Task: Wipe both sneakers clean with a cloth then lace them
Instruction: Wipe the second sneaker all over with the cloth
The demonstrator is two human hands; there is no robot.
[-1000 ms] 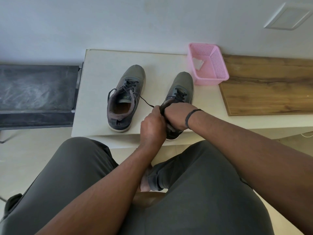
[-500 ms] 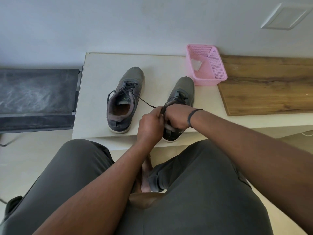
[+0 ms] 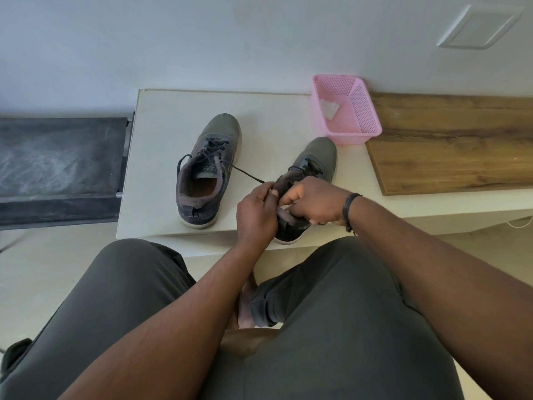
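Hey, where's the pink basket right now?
In the head view the pink basket sits at the back of the white table against the wall, between the right sneaker's toe and the wooden board.

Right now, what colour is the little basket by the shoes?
Pink. The basket shows clearly in the head view.

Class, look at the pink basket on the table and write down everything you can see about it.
The pink basket looks like plastic, with perforated mesh walls and a solid rim. It is rectangular, open-topped and upright, standing at the back of the pale table near the wall. A small white piece, possibly cloth or paper, lies inside. Its right side meets or overlaps the wooden board; the right sneaker's toe lies just in front. No hand touches it.
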